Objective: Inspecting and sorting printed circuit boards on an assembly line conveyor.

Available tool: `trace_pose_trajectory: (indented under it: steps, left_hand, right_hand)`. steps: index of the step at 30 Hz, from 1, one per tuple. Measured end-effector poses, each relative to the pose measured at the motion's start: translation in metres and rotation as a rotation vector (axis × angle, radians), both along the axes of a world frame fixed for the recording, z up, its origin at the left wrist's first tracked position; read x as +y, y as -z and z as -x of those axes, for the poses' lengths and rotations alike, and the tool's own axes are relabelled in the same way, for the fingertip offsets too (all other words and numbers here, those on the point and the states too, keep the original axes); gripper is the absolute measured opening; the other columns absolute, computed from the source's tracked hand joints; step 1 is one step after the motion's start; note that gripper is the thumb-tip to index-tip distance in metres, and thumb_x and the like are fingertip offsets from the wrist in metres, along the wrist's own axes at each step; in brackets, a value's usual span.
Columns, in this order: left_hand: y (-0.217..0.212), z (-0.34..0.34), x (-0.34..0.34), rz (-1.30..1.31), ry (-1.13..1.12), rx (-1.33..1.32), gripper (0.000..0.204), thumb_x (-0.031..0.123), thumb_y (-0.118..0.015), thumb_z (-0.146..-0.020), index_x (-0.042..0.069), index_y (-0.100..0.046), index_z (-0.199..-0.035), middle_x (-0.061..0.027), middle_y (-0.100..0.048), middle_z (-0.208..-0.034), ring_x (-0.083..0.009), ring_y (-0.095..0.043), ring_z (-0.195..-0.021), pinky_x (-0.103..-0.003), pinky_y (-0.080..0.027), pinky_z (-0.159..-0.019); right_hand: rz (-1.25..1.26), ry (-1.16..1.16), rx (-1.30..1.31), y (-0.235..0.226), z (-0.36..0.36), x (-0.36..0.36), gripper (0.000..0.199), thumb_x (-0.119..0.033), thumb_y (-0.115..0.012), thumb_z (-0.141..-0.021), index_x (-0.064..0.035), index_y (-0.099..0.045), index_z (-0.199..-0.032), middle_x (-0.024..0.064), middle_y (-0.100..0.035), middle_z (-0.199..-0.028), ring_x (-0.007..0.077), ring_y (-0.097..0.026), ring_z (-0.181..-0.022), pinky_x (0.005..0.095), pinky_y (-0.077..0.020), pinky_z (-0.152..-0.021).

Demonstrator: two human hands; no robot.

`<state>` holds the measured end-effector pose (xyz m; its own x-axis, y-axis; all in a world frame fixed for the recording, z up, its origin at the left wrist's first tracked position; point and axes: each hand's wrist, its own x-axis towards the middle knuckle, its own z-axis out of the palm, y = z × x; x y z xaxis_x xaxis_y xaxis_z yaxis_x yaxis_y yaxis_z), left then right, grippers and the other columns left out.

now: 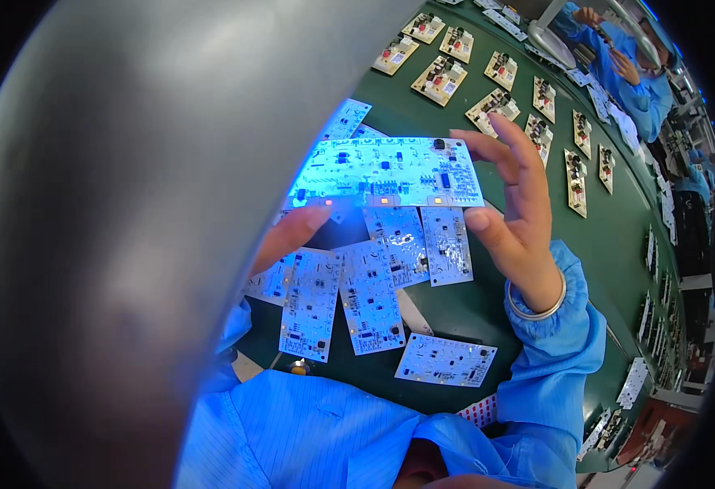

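Between my two hands a long white circuit board (410,173) is held up, lit bright blue on its left part. My right hand (518,196) grips its right end, the thumb at the lower corner and the fingers at the upper one. Of my left hand (288,238) only the thumb and a little more show, with the thumb at the board's lower edge; a large grey curved cover hides the rest. Below lie several similar white boards, among them one board (371,297) under the held one and a separate board (445,360) nearer to me.
The grey cover (129,244) fills the left side, close to my left arm. Several tan boards with tall parts, such as one board (440,80), lie across the green table (528,326). A person in blue (630,85) works at the far right. White boards line the right edge.
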<state>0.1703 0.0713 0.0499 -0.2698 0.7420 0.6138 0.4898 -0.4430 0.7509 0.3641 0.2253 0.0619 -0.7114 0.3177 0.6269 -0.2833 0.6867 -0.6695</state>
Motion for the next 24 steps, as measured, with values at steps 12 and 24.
trace_pose_trajectory:
  steps: [12,24]
  left_hand:
    - [0.003,0.001,-0.003,0.101,0.090,-0.063,0.072,0.034,-0.061,-0.071,-0.001,-0.024,-0.122,-0.0171,-0.046,-0.106,-0.0225,-0.046,-0.100,-0.034,-0.034,-0.088]
    - [0.008,-0.003,-0.001,-0.204,0.046,0.220,0.078,0.011,-0.064,-0.061,-0.001,-0.020,-0.125,-0.0231,-0.044,-0.108,-0.0303,-0.048,-0.100,-0.040,-0.034,-0.088]
  right_hand:
    - [-0.009,-0.054,0.093,-0.004,-0.009,-0.002,0.065,-0.010,-0.062,-0.069,0.0019,-0.029,-0.124,0.0177,-0.051,-0.106,0.0191,-0.052,-0.089,0.0304,-0.0395,-0.082]
    - [0.022,-0.186,0.131,0.000,-0.011,-0.002,0.076,-0.013,-0.056,-0.074,-0.0032,-0.008,-0.132,0.0242,-0.038,-0.122,0.0236,-0.048,-0.096,0.0340,-0.0351,-0.086]
